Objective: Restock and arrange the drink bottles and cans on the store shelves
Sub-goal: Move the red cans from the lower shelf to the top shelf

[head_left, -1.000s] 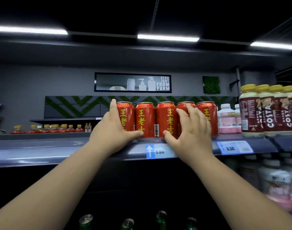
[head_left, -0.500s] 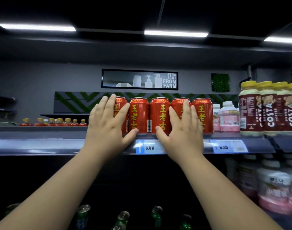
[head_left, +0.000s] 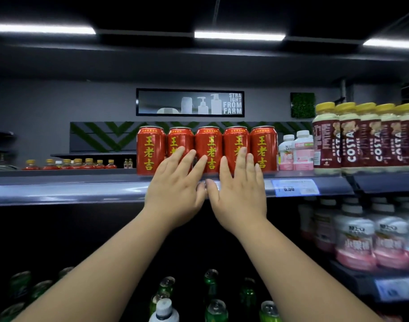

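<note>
As left hand and right hand reach up, their straight fingers touch the red cans.

Both arms reach forward, left hand and right hand side by side, fingers straight, thumbs nearly meeting.

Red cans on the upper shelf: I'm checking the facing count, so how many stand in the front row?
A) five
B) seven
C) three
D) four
A: five red cans stand upright side by side along the front of the shelf, just left of the pink bottles.
</note>
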Demonstrator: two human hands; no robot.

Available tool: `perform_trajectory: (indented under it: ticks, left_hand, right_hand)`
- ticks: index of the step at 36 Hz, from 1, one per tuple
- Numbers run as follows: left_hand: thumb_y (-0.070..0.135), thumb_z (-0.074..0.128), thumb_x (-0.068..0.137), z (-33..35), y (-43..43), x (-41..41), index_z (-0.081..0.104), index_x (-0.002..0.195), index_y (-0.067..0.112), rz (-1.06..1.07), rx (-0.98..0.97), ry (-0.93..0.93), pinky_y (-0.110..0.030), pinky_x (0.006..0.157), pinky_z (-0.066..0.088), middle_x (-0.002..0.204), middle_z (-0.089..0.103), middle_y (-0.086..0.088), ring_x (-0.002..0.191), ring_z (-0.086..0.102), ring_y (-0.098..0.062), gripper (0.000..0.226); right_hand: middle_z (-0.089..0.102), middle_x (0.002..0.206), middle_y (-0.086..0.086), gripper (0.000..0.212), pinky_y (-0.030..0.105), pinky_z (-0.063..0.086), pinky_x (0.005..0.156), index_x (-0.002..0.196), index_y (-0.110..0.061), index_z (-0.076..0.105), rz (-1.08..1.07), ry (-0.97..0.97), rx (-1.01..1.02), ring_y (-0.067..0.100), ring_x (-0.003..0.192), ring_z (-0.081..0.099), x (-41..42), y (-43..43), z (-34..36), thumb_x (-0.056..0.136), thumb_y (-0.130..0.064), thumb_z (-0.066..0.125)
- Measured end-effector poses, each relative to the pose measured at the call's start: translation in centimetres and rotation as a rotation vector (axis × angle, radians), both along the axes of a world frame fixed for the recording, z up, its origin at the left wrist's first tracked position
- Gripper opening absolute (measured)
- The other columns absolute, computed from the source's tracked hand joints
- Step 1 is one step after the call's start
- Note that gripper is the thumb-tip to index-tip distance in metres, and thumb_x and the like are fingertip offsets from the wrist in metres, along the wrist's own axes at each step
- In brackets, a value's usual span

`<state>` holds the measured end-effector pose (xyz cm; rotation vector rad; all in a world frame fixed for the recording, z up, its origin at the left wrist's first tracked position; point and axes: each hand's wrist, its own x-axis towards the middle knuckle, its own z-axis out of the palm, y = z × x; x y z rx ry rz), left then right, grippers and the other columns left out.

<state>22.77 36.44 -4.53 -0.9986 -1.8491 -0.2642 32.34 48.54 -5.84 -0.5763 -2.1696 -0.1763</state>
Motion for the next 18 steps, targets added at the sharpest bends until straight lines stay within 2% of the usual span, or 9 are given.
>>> perform_trajectory:
  ticks: [3,6,11,13,14,16,18]
  left_hand:
    - [0.049,0.017,0.097,-0.9,-0.5,0.1,0.035,0.154,0.02,0.007,-0.021,-0.007,-0.044,0.12,0.021,0.16,0.033,-0.007,0.152,0.018,-0.026,0.066]
    - [0.053,0.023,0.096,-2.9,-1.5,0.2,0.035,0.154,0.017,0.005,-0.04,-0.008,-0.047,0.122,0.019,0.16,0.032,-0.009,0.151,0.022,-0.028,0.069]
    - [0.054,0.043,0.087,-7.9,-4.4,0.7,0.031,0.155,0.013,-0.018,-0.058,0.005,-0.051,0.121,0.014,0.163,0.022,-0.015,0.152,0.015,-0.032,0.08]
    - [0.049,0.052,0.082,-10.4,-5.8,0.8,0.039,0.151,0.015,-0.043,-0.073,-0.031,-0.054,0.118,0.023,0.161,0.027,-0.016,0.15,0.021,-0.035,0.078]
    - [0.047,0.055,0.08,-11.7,-6.5,0.7,0.046,0.147,0.016,-0.061,-0.078,-0.07,-0.054,0.114,0.031,0.157,0.035,-0.016,0.147,0.03,-0.036,0.074]
    - [0.043,0.057,0.078,-14.5,-7.9,0.3,0.059,0.135,0.016,-0.088,-0.087,-0.176,-0.05,0.1,0.048,0.143,0.054,-0.012,0.131,0.051,-0.032,0.063]
    - [0.041,0.056,0.078,-17.1,-9.5,-0.2,0.066,0.126,0.016,-0.056,-0.116,-0.272,-0.043,0.086,0.056,0.13,0.063,-0.009,0.113,0.063,-0.028,0.055]
  right_hand:
    - [-0.02,0.166,0.017,0.076,0.048,-0.008,0.125,0.161,-0.022,-0.003,0.011,-0.013,-0.005,0.03,0.154,-0.016,0.6,0.0,-0.8,0.1,-0.064,0.012]
    - [-0.021,0.166,0.013,0.08,0.05,-0.012,0.123,0.16,-0.022,-0.011,0.036,-0.039,0.012,0.028,0.153,-0.022,1.3,-0.2,-3.2,0.096,-0.066,0.009]
    - [-0.022,0.166,0.012,0.089,0.047,-0.013,0.122,0.16,-0.026,-0.005,0.194,-0.014,0.019,0.027,0.151,-0.028,2.2,-1.1,-9.6,0.089,-0.061,0.035]
    - [-0.032,0.163,0.007,0.087,0.042,-0.014,0.123,0.159,-0.032,-0.012,0.243,-0.115,-0.039,0.024,0.15,-0.031,2.3,-1.6,-12.2,0.093,-0.059,0.037]
    - [-0.035,0.162,0.005,0.085,0.04,-0.013,0.124,0.158,-0.034,-0.014,0.262,-0.185,-0.09,0.023,0.151,-0.029,2.4,-2.0,-13.4,0.095,-0.059,0.038]
    - [-0.023,0.166,-0.001,0.081,0.036,-0.002,0.125,0.16,-0.037,-0.005,0.314,-0.289,-0.2,0.02,0.155,-0.014,2.1,-2.6,-15.5,0.098,-0.057,0.042]
    - [0.0,0.169,-0.006,0.073,0.033,0.012,0.124,0.16,-0.036,0.012,0.372,-0.347,-0.299,0.017,0.155,0.005,1.7,-3.4,-17.3,0.098,-0.054,0.046]
